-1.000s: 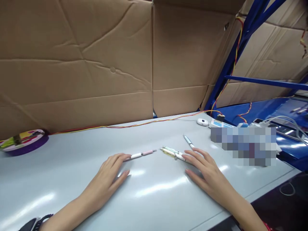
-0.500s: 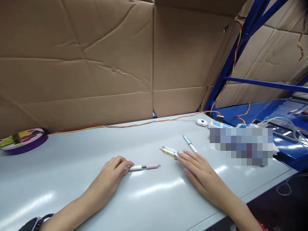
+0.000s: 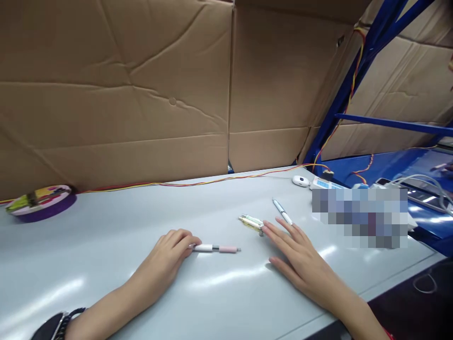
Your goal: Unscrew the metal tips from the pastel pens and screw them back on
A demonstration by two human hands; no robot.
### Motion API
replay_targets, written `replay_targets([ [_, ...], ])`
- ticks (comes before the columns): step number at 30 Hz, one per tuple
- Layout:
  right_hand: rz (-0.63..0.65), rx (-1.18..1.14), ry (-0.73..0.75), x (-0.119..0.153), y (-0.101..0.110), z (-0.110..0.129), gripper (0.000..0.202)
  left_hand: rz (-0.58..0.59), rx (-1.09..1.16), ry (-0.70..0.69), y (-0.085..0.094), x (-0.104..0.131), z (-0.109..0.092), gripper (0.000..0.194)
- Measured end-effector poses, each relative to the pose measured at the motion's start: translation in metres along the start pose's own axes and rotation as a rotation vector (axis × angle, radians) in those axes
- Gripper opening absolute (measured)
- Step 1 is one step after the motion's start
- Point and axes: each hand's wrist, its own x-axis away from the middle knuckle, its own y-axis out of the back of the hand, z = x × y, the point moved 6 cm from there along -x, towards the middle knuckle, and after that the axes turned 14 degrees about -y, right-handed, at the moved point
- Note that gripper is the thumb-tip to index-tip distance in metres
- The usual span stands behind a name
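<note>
My left hand [image 3: 176,245] rests on the table with its fingers closed round one end of a pink and white pen [image 3: 228,249], which lies flat and points right. My right hand [image 3: 295,252] is spread low over the table, its fingertips at the ends of a yellow pen [image 3: 249,224] and a pale green pen [image 3: 253,219] lying side by side. Just beyond those fingers is a light blue and white pen [image 3: 282,210], lying at a slant, its near end close to the fingers.
A purple oval box [image 3: 47,210] sits at the far left. White plug-in device [image 3: 300,181], power strip [image 3: 327,184] and a pixelated area are at the right. Red and yellow wires [image 3: 198,181] run along the back edge, before cardboard [image 3: 116,108]. A blue metal frame [image 3: 332,115] stands behind right.
The whole view has shifted slightly. My right hand's fingers and thumb are spread wider apart. My left hand stays on the pink and white pen.
</note>
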Motion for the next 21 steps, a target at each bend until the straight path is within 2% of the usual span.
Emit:
replay_targets([
  [3,0.036,-0.032,0.045,0.001,0.001,0.003,0.046,-0.003,-0.003,-0.012,-0.001,0.0,0.0,0.03],
  [10,-0.047,-0.229,0.123,0.001,0.01,0.004,0.024,0.003,-0.007,-0.006,-0.001,0.0,0.001,0.03],
  [17,-0.033,-0.35,0.033,0.0,0.01,-0.001,0.022,0.038,0.063,0.012,-0.002,-0.002,0.0,0.029],
  [19,-0.104,-0.417,0.038,0.004,0.016,0.002,0.023,0.04,0.105,-0.011,-0.002,-0.001,-0.003,0.027],
  [21,-0.242,-0.547,0.012,0.01,0.026,0.006,0.025,0.019,0.157,-0.025,-0.001,-0.001,-0.008,0.027],
])
